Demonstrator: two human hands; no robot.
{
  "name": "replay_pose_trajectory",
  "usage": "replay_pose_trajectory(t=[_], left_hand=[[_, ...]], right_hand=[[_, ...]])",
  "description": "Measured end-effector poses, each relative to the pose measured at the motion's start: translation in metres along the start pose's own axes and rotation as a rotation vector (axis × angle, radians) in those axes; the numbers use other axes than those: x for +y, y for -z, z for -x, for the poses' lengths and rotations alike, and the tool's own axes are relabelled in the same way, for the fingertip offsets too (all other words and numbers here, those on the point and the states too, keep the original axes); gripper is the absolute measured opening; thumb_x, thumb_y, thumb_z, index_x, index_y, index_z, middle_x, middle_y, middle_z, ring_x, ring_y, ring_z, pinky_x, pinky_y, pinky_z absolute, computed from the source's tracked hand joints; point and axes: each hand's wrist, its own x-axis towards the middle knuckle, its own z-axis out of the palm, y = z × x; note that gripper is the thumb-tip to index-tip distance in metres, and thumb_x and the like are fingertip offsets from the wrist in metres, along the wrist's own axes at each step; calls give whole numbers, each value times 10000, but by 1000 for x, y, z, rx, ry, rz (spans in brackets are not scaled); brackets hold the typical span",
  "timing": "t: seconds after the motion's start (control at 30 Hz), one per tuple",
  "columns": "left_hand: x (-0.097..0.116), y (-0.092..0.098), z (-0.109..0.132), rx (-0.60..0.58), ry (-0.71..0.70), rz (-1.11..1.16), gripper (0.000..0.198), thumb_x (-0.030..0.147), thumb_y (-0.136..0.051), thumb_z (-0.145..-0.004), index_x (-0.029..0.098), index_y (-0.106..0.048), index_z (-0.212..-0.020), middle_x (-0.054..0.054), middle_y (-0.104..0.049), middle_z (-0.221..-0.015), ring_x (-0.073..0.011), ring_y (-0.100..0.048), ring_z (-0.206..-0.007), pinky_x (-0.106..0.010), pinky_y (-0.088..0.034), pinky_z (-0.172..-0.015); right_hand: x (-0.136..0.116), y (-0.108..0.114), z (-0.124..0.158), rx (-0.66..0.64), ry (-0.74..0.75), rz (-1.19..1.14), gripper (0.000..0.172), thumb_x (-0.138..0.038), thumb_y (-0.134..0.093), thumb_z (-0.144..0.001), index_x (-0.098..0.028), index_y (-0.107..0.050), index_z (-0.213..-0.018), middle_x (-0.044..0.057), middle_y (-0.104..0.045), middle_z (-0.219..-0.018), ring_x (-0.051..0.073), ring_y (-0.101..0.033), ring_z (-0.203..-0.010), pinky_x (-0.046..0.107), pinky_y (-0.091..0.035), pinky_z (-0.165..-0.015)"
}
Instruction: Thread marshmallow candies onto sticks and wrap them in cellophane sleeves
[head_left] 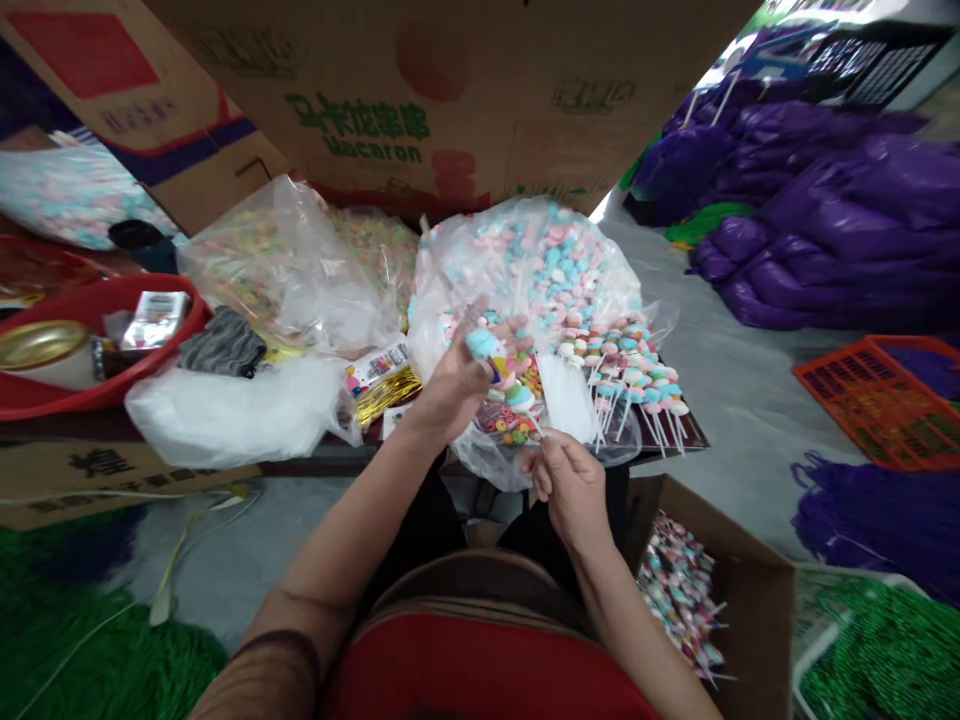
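Where I find the candy skewer (517, 394): between the two hands, above the open mouth of a clear bag, its stick slanting down toward the right hand.
Left hand (474, 362): closed loosely about the blue upper end of the skewer, thumb against it, fingers slightly blurred from my seat.
Right hand (566, 480): pinching the lower end of the stick between thumb and fingers.
Clear bag (540, 255): large, filled with pink, blue and white candies, resting on the surface (694, 434).
Ring candies (517, 432): small, multicoloured, below the skewer, near the right hand.
Skewer pile (637, 375): right of the clear bag, white sticks pointing toward the wearer.
Gold ties (388, 395): one bundle, left of the left hand.
Grey cloth (223, 343): crumpled, between the red basin (161, 368) and the gold ties.
Carton (757, 630): open, lower right, holding many small candy sticks.
Printed cardboard (480, 150): behind the bags, marked "Macaron" in green.
Purple bundles (832, 230): far right, on the floor.
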Motion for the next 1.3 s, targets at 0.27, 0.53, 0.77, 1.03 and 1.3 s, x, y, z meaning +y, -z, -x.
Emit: replay_pose_trajectory(t=[0.27,0.53,0.77,1.03,1.3], left_hand=[[-4,-19,-29,298,-91,-34,267,424,-782,-815,216,-632,-887,44,-579,-650,-135,-692,-709,-240,-509,-637],[-17,-1,-36,-89,21,35,358,523,-792,-769,227,-594,-812,83,-444,-524,-111,-556,-480,-329,-552,-650],[-32,11,-30,-288,209,-4,432,570,-844,-712,222,-657,-887,34,-557,-566,-183,-661,-624,-371,-557,-727],[-52,11,-20,-136,281,-88,422,562,-794,-779,195,-677,-949,21,-592,-598,-182,-692,-718,-239,-450,-556],[-23,15,-27,-9,119,22,771,622,-890,-608,270,-616,-1238,-30,-751,-947,-245,-742,-978,-353,-559,-831]], right_hand=[[8,13,-11,133,188,304,287,-471,-714,-885,-200,-749,-972,-61,-574,-530,97,-494,-449,246,-429,-483],[5,18,-8,-331,-361,-324,360,-550,-711,-883,-210,-620,-805,-160,-291,-348,46,-245,-276,225,-461,-452],[15,7,-12,-363,-415,-355,376,-568,-720,-873,-208,-625,-929,-154,-402,-389,42,-264,-293,224,-482,-481],[16,-7,-13,-113,-214,-115,362,-573,-673,-897,-216,-621,-865,-99,-541,-412,72,-409,-321,217,-407,-445],[10,11,-18,-238,-254,-88,341,-541,-683,-894,-201,-685,-864,-135,-400,-344,54,-303,-300,243,-485,-537]])
